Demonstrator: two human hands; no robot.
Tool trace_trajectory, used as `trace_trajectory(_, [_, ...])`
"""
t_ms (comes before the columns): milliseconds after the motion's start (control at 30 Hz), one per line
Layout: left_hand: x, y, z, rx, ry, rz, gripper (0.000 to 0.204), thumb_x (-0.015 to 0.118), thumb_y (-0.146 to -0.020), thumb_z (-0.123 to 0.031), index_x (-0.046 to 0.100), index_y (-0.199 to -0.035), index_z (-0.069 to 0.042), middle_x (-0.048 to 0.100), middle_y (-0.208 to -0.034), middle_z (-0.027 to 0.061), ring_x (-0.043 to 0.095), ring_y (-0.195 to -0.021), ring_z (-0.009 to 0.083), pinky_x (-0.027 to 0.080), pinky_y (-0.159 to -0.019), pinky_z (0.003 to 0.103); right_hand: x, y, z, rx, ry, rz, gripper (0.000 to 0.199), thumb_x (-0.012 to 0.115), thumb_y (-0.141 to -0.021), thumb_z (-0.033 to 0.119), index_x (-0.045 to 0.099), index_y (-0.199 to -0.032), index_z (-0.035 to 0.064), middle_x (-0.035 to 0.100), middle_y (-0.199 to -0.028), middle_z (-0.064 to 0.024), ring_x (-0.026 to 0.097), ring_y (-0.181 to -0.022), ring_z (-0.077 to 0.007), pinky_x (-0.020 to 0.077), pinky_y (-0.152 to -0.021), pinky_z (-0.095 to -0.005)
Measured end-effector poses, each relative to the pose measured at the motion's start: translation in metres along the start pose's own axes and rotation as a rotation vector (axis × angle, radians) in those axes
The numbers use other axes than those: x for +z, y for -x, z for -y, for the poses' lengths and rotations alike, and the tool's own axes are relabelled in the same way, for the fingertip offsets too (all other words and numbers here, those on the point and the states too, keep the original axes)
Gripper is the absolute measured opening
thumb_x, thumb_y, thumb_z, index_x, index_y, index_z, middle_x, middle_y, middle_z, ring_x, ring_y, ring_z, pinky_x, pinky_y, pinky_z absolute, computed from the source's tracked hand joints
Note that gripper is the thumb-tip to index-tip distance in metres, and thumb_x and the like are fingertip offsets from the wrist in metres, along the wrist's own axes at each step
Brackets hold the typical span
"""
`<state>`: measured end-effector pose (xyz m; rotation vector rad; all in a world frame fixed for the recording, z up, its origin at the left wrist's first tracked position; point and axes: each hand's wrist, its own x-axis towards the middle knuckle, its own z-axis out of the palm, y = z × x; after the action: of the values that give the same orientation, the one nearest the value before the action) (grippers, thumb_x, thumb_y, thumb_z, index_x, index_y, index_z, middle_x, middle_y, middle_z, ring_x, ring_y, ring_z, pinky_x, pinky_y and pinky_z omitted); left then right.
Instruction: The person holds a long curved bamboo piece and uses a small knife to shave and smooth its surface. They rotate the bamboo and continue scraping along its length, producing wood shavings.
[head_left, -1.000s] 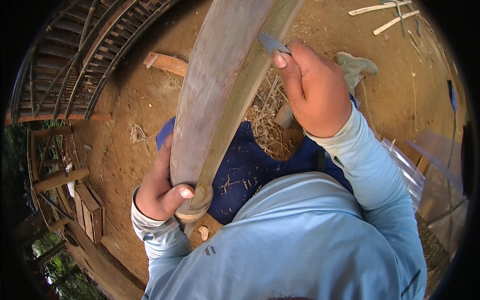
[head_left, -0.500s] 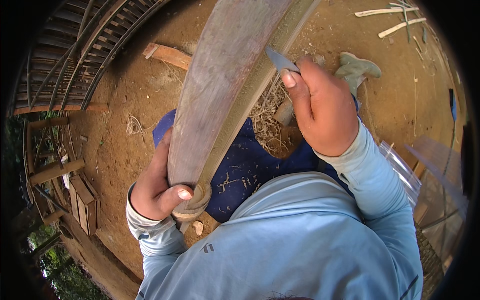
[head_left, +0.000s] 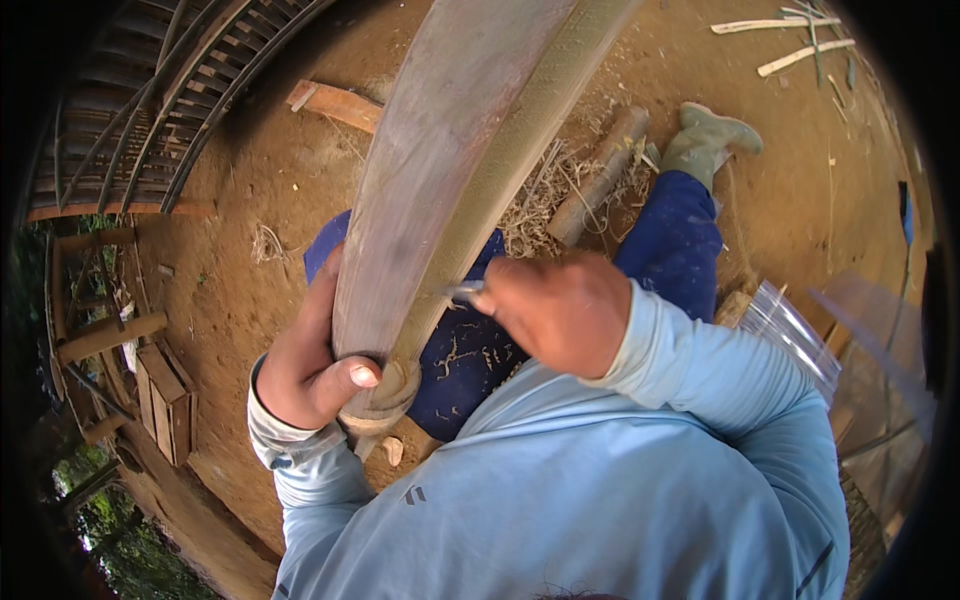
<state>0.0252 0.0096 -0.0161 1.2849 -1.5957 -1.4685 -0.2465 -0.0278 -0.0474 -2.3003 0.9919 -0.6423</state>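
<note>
- Right hand has slid its small blade down the pole's edge (fingers clenched).
- Left hand still wraps the butt end; bare dirt floor lies open rightward.

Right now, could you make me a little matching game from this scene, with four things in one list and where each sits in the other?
Things:
1. left hand
2. right hand
3. green boot
4. wooden plank

Places:
A. lying on the dirt, upper left of the pole
B. gripping the near end of the bamboo pole
C. at the far end of the blue trouser leg
D. holding a small blade against the pole's edge

Pairs: 1-B, 2-D, 3-C, 4-A
</note>
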Motion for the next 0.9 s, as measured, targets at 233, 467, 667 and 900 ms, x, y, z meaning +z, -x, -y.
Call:
trace_trajectory(233, [-0.006, -0.005, -0.006, -0.029, -0.02, 0.04, 0.111, 0.068, -0.082, -0.061, 0.021, -0.149, 0.013, 0.04, -0.147, 0.0245, 0.039, -0.138, 0.0312, 0.026, -0.114, 0.038, -0.066, -0.029, -0.032, 0.052, 0.218, -0.456, 0.033, 0.049, -0.104, 0.028, 0.053, -0.083, 0.0031, 0.048, -0.059, -0.0098, 0.048, -0.05, -0.0214, 0.0389, -0.049, -0.0353])
trace_trajectory(467, [-0.014, -0.008, -0.003, 0.002, -0.024, 0.082, 0.112, 0.068, -0.082, -0.061, 0.02, -0.15, 0.013, 0.038, -0.149, 0.0239, 0.037, -0.139, 0.0303, 0.025, -0.115, 0.037, -0.098, -0.057, -0.03, 0.251, 0.021, -0.572, 0.035, 0.047, -0.106, 0.031, 0.055, -0.085, 0.0034, 0.048, -0.059, -0.003, 0.048, -0.052, -0.0132, 0.0379, -0.05, -0.0309])
trace_trajectory(667, [-0.014, -0.008, -0.003, -0.034, 0.002, 0.082, 0.112, 0.068, -0.082, -0.061, 0.019, -0.15, 0.013, 0.038, -0.149, 0.0232, 0.037, -0.139, 0.0295, 0.025, -0.115, 0.037, -0.07, -0.047, -0.024, 0.095, 0.179, -0.517, 0.032, 0.05, -0.104, 0.028, 0.054, -0.086, 0.0025, 0.051, -0.061, -0.011, 0.052, -0.053, -0.0257, 0.0404, -0.05, -0.0376])
trace_trajectory(900, [-0.017, -0.011, -0.002, 0.002, -0.01, 0.106, 0.112, 0.067, -0.082, -0.063, 0.02, -0.149, 0.014, 0.039, -0.147, 0.0237, 0.038, -0.138, 0.0304, 0.025, -0.114, 0.038, -0.054, -0.041, -0.013, 0.083, 0.159, -0.447, 0.024, 0.057, -0.099, 0.021, 0.053, -0.085, 0.0023, 0.058, -0.067, -0.021, 0.059, -0.058, -0.0416, 0.0444, -0.052, -0.0475])
